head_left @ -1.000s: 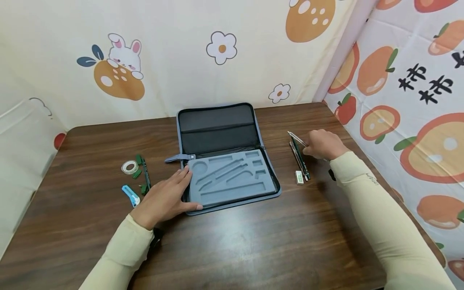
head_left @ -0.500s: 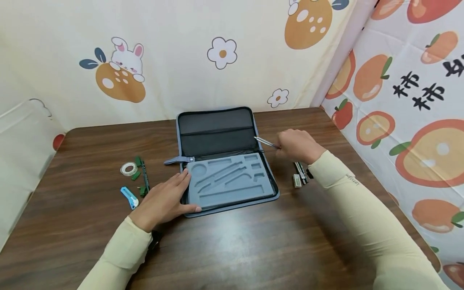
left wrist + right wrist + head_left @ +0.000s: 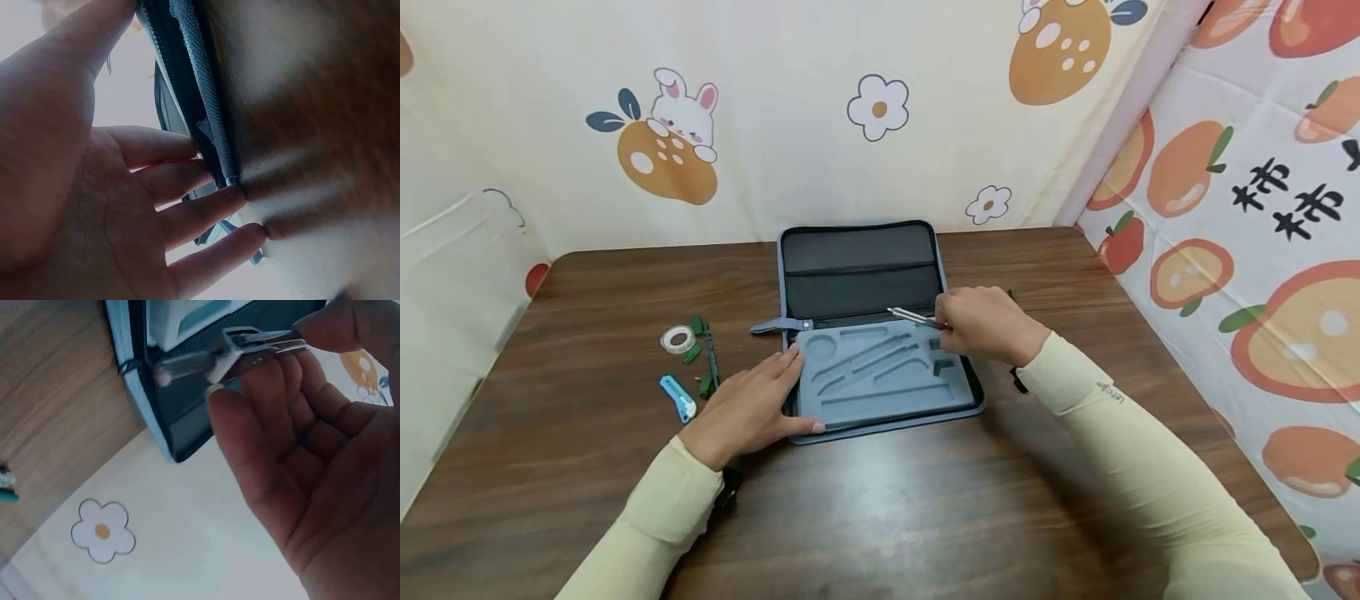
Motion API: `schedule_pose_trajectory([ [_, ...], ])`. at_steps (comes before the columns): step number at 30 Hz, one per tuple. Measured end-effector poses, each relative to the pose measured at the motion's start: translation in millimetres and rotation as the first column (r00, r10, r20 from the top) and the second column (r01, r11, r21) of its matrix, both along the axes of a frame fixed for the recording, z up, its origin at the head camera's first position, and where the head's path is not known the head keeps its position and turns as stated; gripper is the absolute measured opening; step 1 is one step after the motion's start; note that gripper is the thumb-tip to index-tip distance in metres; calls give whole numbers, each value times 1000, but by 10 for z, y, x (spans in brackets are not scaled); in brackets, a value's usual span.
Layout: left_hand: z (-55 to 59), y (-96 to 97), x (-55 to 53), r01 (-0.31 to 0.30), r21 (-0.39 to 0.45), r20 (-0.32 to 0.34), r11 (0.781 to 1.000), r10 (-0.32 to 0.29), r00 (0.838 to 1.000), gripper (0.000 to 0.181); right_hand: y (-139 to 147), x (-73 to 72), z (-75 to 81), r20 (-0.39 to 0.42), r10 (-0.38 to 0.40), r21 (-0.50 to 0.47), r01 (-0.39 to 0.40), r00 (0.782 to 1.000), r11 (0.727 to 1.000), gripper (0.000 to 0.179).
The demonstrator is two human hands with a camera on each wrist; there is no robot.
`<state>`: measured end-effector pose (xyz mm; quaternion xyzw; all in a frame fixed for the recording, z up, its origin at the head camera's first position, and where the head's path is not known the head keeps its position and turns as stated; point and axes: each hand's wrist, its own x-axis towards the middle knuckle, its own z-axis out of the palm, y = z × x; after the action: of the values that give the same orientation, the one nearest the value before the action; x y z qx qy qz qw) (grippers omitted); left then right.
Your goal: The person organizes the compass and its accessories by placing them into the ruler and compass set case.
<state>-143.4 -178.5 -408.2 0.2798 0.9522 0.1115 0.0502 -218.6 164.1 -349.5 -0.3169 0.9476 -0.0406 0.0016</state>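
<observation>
An unzipped blue-grey case [image 3: 859, 287] lies open on the table, its lower half filled by a grey insert [image 3: 850, 346] with shaped recesses. My left hand [image 3: 745, 412] rests against the insert's left side, fingers fairly straight and thumb near the front corner. In the left wrist view its fingers [image 3: 206, 215] touch the case's edge. My right hand [image 3: 988, 325] pinches a silver drawing compass [image 3: 917, 317] over the upper right of the insert. The right wrist view shows the compass's knobbed handle [image 3: 187, 365] sticking out between thumb and fingers; its far end is partly hidden.
Left of the case lie a white tape roll [image 3: 664, 340], a light-blue utility knife [image 3: 678, 398], small green pieces [image 3: 697, 325] and a dark pen-like stick [image 3: 712, 358]. A patterned curtain [image 3: 790, 150] hangs behind the table. My right arm covers most items on the right.
My right hand has carried the compass leftward, from beside the pencils and eraser on the right to above the insert. My left hand stays at the case's left side.
</observation>
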Motion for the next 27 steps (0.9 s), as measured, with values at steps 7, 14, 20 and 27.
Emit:
schedule_pose_trajectory([
  [7, 24, -19, -33, -20, -17, 18, 1000, 21, 1000, 99, -122, 4, -91, -5, 174, -25, -174, 985, 984, 22],
  [14, 15, 8, -43, -37, -23, 56, 999, 38, 998, 100, -235, -12, -143, 12, 289, -30, -288, 957, 957, 15],
  [20, 3, 12, -52, -37, -32, 31, 999, 38, 999, 101, -421, -68, -186, -85, 396, 33, -394, 914, 918, 19],
  [27, 14, -8, -62, -43, -45, 13, 998, 43, 999, 102, -698, -102, -204, -127, 479, 159, -459, 868, 874, 13],
])
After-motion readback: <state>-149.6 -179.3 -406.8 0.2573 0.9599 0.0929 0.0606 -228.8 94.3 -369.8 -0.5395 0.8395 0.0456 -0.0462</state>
